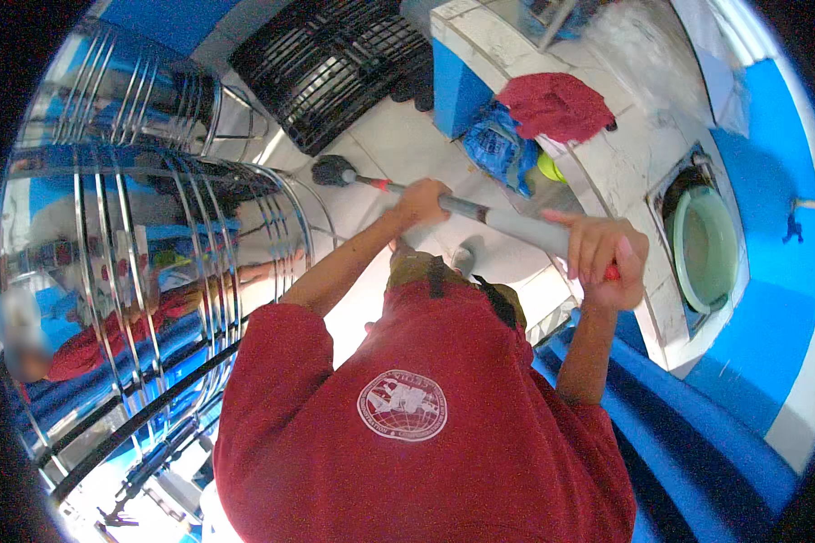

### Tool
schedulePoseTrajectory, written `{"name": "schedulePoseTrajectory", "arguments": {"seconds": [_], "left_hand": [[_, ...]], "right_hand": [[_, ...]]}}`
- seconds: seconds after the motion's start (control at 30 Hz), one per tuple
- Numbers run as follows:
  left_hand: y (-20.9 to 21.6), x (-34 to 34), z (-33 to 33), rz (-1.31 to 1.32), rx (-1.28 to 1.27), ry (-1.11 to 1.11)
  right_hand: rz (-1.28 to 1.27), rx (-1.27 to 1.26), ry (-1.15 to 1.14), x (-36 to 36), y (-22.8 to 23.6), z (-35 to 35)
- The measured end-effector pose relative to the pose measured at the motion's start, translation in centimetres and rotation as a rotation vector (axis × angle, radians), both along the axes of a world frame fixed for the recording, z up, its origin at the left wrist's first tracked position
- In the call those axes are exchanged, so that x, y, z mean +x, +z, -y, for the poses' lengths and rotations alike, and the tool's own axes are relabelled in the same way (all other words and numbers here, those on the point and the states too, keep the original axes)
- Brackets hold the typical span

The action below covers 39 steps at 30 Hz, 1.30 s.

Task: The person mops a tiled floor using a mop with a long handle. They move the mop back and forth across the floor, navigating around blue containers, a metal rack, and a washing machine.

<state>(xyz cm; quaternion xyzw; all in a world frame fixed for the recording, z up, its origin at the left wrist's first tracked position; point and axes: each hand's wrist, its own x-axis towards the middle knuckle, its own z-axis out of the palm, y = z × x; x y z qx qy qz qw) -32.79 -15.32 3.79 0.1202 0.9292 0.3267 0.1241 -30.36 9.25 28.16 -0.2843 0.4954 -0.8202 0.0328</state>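
Note:
I hold a long-handled brush [527, 229] slantwise in front of me. Its handle is grey and white, with a red band low down and a bit of red at my right hand. The dark, rounded head [333, 170] is at the far left end, over the pale tiled floor; I cannot tell whether it touches. My left hand [423, 203] is wrapped round the middle of the handle. At its upper end my right hand [609, 258] grips it, with the fingers curled over and partly hiding it.
Shiny metal cylinders with chrome bars [154, 226] stand at left. Beyond is a black plastic crate [335, 68]. On the right, a tiled counter [598, 195] bears a red cloth [557, 106], clear plastic and a sink with a pale green basin [682, 249]. A blue plastic bag [498, 147] hangs by the counter.

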Motion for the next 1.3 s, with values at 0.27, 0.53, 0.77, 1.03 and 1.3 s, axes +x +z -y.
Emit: {"name": "schedulePoseTrajectory", "arguments": {"seconds": [0.27,0.53,0.77,1.03,1.3], "left_hand": [[3.5,4.0,-16.9,0.194,0.265,-0.647],[4.6,7.3,-20.9,0.224,0.258,-0.657],[5.1,4.7,-10.7,0.158,0.007,-0.466],[8.3,2.5,5.0,-0.157,0.001,-0.149],[8.8,-2.1,16.7,-0.217,-0.002,0.035]], "right_hand": [[-0.193,0.028,-0.457,9.2,5.7,-12.0],[-0.156,-0.086,-0.599,13.2,5.5,-15.2],[-0.152,-0.269,-0.277,10.2,3.5,-9.5],[-0.250,-0.274,0.074,4.8,4.6,3.0],[-0.247,-0.157,0.076,0.5,5.7,14.0]]}}
